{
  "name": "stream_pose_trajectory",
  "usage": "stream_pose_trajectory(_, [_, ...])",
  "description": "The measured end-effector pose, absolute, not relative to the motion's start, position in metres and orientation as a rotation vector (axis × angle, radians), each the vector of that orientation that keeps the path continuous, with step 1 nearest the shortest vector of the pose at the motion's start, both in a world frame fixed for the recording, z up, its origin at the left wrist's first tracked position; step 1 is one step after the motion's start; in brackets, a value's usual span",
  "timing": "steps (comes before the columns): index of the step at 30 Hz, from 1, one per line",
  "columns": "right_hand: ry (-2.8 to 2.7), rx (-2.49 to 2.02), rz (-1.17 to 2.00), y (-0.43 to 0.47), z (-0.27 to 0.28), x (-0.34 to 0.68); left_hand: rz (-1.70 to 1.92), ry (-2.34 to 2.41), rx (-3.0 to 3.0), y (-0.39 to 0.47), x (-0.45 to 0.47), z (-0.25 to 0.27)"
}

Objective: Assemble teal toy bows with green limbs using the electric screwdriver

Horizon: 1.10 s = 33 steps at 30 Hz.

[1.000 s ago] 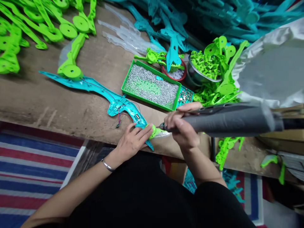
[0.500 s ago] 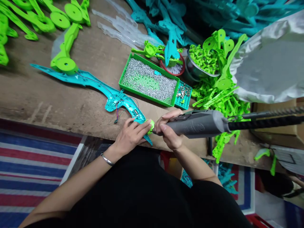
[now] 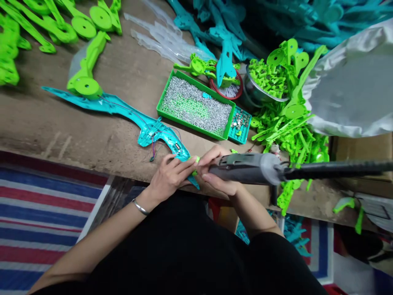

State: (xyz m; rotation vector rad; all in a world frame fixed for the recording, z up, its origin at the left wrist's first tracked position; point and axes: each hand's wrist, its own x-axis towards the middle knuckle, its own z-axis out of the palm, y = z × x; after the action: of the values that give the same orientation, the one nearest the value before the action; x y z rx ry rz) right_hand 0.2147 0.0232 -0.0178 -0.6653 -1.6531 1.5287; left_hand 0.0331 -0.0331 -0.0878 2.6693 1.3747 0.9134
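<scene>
A long teal plastic shell (image 3: 123,110) with thin wires and a small circuit board lies across the bench. My left hand (image 3: 168,177) is closed on its right end, fingers pressing by a small lime-green part (image 3: 194,159) mostly covered by them. In my right hand (image 3: 216,170) is a grey electric screwdriver (image 3: 242,168), held nearly level with its cord running off to the right. Its tip is hidden behind my right fingers, close to my left fingertips. A round lime-green piece (image 3: 87,87) with an arm rests over the shell's left part.
Behind the shell stands a green tray (image 3: 196,129) of screws, beside a teal tray (image 3: 245,137) of small metal pieces. A red basket (image 3: 241,92), a metal bowl (image 3: 250,88) and heaped lime-green parts (image 3: 294,135) lie right. Clear plastic strips (image 3: 166,41) are at the back.
My right hand and the screwdriver have closed in on my left fingertips, and the driver's bit no longer shows. The bench has shifted slightly rightward in view. My left hand keeps its hold.
</scene>
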Motion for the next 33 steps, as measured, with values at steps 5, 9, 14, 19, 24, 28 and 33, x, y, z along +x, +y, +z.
stream_pose_trajectory(5, [-1.418, -0.464, 1.144, 0.071, 0.000, 0.206, 0.718, 1.402, 2.729, -0.033, 0.033, -0.080])
stream_pose_trajectory(9, [-1.246, -0.642, 0.861, 0.125, -0.009, 0.186, 0.679, 1.417, 2.737, -0.033, 0.034, -0.078])
stream_pose_trajectory(14, [-1.299, -0.723, 0.790, 0.169, -0.033, 0.169, 0.708, 1.433, 2.705, -0.032, 0.035, -0.079])
stream_pose_trajectory(19, [-1.264, -0.738, 0.806, 0.184, -0.040, 0.163, 0.738, 1.437, 2.702, -0.032, 0.035, -0.079])
stream_pose_trajectory(24, [-1.219, -0.768, 0.866, 0.186, -0.038, 0.161, 0.727, 1.440, 2.689, -0.032, 0.036, -0.078])
stream_pose_trajectory(28, [-1.262, -0.753, 0.905, 0.188, -0.038, 0.159, 0.726, 1.438, 2.682, -0.032, 0.036, -0.078])
stream_pose_trajectory(33, [-1.309, -0.736, 0.855, 0.191, -0.035, 0.157, 0.692, 1.496, 2.684, -0.037, 0.042, -0.077])
